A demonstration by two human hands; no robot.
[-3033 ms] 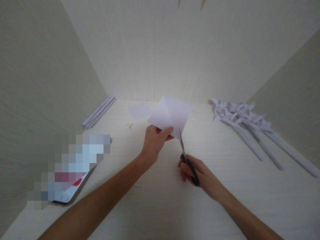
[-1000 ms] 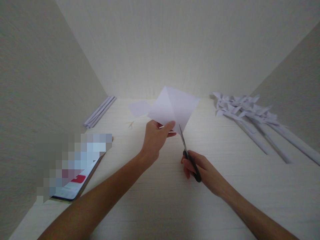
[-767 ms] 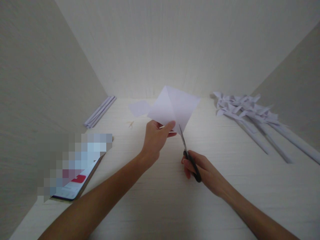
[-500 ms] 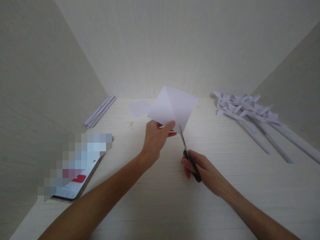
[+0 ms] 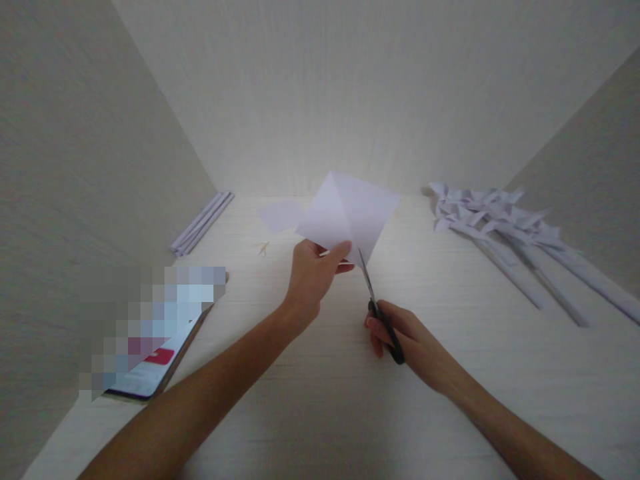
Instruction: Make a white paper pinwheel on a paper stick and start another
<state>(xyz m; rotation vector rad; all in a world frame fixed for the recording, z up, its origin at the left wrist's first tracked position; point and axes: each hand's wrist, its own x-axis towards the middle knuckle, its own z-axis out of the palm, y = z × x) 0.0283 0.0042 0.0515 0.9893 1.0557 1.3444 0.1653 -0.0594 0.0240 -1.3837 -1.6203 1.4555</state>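
Observation:
My left hand (image 5: 316, 273) pinches a creased white sheet of paper (image 5: 353, 207) near its lower corner, thumb on top and fingers beneath. The paper is raised above the table, one corner pointing up toward the back wall. Black-handled scissors (image 5: 387, 333) are in my right hand (image 5: 400, 330), fingers wrapped round the handles. Their blades reach the paper's bottom corner, just right of my left thumb. Behind the held sheet, to the left, another flat piece of white paper (image 5: 280, 217) lies on the table. Some small thin yellowish sticks (image 5: 264, 249) rest in front of it.
Rolled white paper sticks (image 5: 203, 223) lie at the back left. A phone (image 5: 150, 373), partly blurred out, leans near the left wall. At the right, several white paper pinwheels (image 5: 493, 217) on paper sticks are heaped together. Walls enclose the table (image 5: 310, 407) at the back and sides.
Almost nothing differs. The whole view has shifted slightly to the right; both hands, the paper and the scissors keep the same position relative to each other.

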